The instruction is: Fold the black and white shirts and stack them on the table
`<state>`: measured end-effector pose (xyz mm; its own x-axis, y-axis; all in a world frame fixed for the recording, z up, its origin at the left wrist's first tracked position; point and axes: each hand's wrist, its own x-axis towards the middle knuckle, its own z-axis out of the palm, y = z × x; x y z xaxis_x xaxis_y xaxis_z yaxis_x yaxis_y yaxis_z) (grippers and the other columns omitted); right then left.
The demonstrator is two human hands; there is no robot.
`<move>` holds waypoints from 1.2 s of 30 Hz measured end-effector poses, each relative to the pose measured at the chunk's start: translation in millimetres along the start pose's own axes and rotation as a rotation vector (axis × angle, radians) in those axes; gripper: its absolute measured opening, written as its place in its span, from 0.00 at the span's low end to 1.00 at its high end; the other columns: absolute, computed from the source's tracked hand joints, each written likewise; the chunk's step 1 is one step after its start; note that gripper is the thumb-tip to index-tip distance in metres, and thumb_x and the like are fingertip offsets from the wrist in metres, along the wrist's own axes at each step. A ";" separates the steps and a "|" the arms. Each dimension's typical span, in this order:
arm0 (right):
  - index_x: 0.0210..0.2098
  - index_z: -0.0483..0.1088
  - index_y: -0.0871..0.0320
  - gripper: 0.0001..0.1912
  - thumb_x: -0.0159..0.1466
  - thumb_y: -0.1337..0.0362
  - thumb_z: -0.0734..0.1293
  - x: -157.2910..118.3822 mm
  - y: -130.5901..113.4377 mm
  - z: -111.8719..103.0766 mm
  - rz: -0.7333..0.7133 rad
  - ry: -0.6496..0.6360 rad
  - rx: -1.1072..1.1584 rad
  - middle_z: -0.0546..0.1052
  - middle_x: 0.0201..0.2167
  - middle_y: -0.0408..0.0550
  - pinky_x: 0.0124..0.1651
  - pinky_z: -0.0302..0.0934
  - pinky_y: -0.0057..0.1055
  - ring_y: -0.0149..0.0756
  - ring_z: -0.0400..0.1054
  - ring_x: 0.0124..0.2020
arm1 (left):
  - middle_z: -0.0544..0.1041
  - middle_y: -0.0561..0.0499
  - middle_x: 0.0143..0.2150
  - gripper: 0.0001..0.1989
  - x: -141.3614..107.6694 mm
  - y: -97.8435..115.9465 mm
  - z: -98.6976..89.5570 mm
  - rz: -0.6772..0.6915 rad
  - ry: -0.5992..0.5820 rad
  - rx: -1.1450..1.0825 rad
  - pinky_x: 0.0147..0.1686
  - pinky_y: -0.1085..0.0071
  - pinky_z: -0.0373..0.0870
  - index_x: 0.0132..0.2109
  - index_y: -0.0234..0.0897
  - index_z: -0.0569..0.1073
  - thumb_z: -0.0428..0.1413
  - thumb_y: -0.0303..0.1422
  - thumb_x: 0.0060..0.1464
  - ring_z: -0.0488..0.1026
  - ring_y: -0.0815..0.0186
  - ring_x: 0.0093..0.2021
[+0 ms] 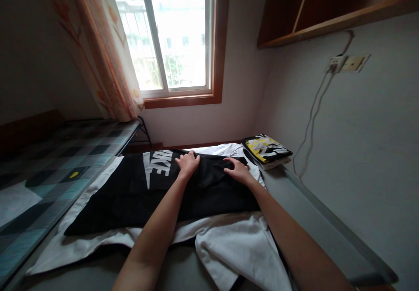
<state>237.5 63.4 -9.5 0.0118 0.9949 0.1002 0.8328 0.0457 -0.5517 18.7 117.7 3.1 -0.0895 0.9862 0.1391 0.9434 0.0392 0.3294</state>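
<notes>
Black shorts or a similar folded black garment (pixel 124 199) with a large white NIKE print lie flat across a white shirt (pixel 235 243). My left hand (pixel 189 163) rests on the black cloth just right of the print, fingers spread. Farther right, near the garment's end, my right hand (pixel 238 171) touches the same cloth with its fingers curved and apart. The white shirt sticks out on all sides beneath, with one sleeve toward me. Whether the black piece is a separate garment cannot be told for certain.
A folded stack of clothes (pixel 266 149) with a yellow, black and white print sits at the back right. Left is a plaid-covered bed (pixel 98 140). A wall with a socket (pixel 338 64) and hanging cord rises at right, below a wooden cabinet (pixel 321 20).
</notes>
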 end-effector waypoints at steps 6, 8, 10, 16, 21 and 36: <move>0.47 0.74 0.52 0.20 0.56 0.69 0.63 4.4 6.7 0.6 -0.061 0.074 0.079 0.78 0.49 0.46 0.57 0.58 0.43 0.44 0.70 0.52 | 0.78 0.43 0.51 0.21 8.8 -13.9 3.5 -0.073 -0.067 -0.292 0.54 0.46 0.57 0.55 0.46 0.73 0.51 0.43 0.56 0.69 0.45 0.56; 0.45 0.74 0.53 0.18 0.57 0.70 0.62 7.3 10.9 2.5 -0.067 0.111 0.093 0.77 0.50 0.46 0.58 0.59 0.41 0.43 0.69 0.53 | 0.78 0.46 0.52 0.21 12.8 -16.7 4.7 -0.076 -0.089 -0.345 0.54 0.48 0.58 0.55 0.49 0.73 0.53 0.39 0.54 0.69 0.48 0.57; 0.44 0.74 0.54 0.18 0.57 0.71 0.61 10.5 15.3 3.7 -0.079 0.147 0.115 0.77 0.50 0.47 0.58 0.59 0.40 0.41 0.69 0.53 | 0.79 0.48 0.50 0.19 15.5 -18.5 6.7 -0.067 -0.100 -0.366 0.54 0.49 0.58 0.53 0.50 0.75 0.54 0.36 0.53 0.70 0.50 0.56; 0.39 0.76 0.57 0.16 0.56 0.71 0.61 25.8 22.7 -3.4 -0.165 0.212 0.148 0.79 0.41 0.49 0.52 0.63 0.36 0.39 0.71 0.44 | 0.81 0.48 0.46 0.16 19.3 -19.9 13.7 -0.032 -0.084 -0.454 0.56 0.53 0.59 0.48 0.44 0.78 0.56 0.32 0.51 0.74 0.55 0.50; 0.35 0.78 0.56 0.16 0.55 0.72 0.60 49.5 23.4 -10.7 -0.124 0.216 0.073 0.79 0.39 0.49 0.54 0.62 0.37 0.40 0.71 0.45 | 0.75 0.47 0.57 0.25 22.5 -15.7 17.7 0.038 -0.045 -0.529 0.53 0.63 0.65 0.59 0.42 0.71 0.57 0.33 0.53 0.73 0.58 0.53; 0.52 0.74 0.59 0.20 0.62 0.64 0.62 54.6 22.2 18.2 0.021 0.293 -0.247 0.65 0.59 0.59 0.59 0.56 0.46 0.53 0.59 0.59 | 0.70 0.45 0.58 0.13 -0.4 -4.4 26.1 0.293 0.149 -0.151 0.57 0.56 0.56 0.49 0.44 0.77 0.51 0.34 0.61 0.65 0.55 0.57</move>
<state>246.6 120.4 -31.3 0.1582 0.9259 0.3429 0.9386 -0.0332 -0.3435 22.9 121.3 -22.8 0.1221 0.9173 0.3791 0.8789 -0.2773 0.3880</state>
